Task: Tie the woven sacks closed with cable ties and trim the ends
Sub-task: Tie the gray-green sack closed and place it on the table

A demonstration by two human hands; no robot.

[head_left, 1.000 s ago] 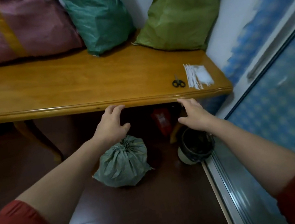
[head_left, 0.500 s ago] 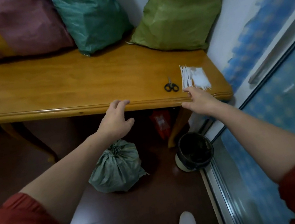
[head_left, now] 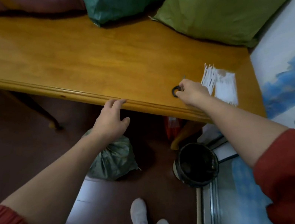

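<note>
The right hand point(head_left: 191, 92) pinches the small, stiff scissors point(head_left: 176, 91) by their loops on the table point(head_left: 76, 65) beside the light, springy cable ties point(head_left: 220, 84), while the left hand point(head_left: 110, 121) rests loosely spread at the edge

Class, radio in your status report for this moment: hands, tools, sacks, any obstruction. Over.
Right hand on small black scissors; left hand at wooden table edge. White cable ties alongside. Tied grey-green woven sack on floor. Nothing in the way.

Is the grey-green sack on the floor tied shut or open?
Shut: the grey-green sack has its neck gathered tight, though the left hand hides the tie.
</note>
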